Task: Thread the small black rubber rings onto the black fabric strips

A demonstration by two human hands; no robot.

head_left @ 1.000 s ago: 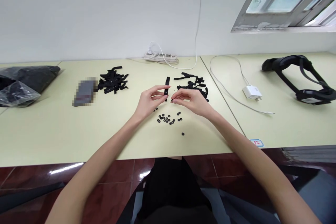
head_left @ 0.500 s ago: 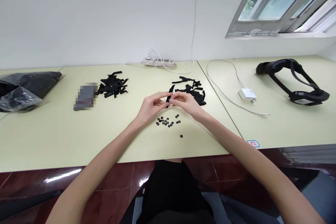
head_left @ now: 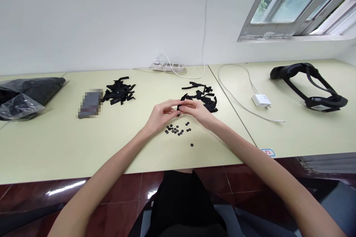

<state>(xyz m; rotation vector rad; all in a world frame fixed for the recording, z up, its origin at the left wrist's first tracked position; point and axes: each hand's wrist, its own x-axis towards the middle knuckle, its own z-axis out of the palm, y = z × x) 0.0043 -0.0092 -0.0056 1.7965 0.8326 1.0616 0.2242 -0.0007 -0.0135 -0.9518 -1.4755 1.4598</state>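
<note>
Between my two hands is a short black fabric strip (head_left: 179, 107), mostly covered by the fingers. My left hand (head_left: 163, 113) pinches it from the left, and my right hand (head_left: 198, 111) grips it from the right, the fingertips of both almost touching. Whether a small part is also held there is hidden. Just below the hands, several small round black pieces with holes (head_left: 174, 129) lie scattered on the table; a single black disc (head_left: 191, 144) sits nearer the front edge. Behind my right hand spreads a pile of black strips (head_left: 207, 100).
Another heap of black strips (head_left: 119, 90) lies left, beside a blurred dark object (head_left: 91, 103) and a plastic bag with black contents (head_left: 36, 94). A power strip (head_left: 168, 67) is near the wall. To the right are a white charger (head_left: 261, 100) with cable and a black headset (head_left: 319, 102).
The strip stood upright above the fingers before; now its upper part is bent over and more covered by the fingertips. Both hands have stayed nearly in place.
</note>
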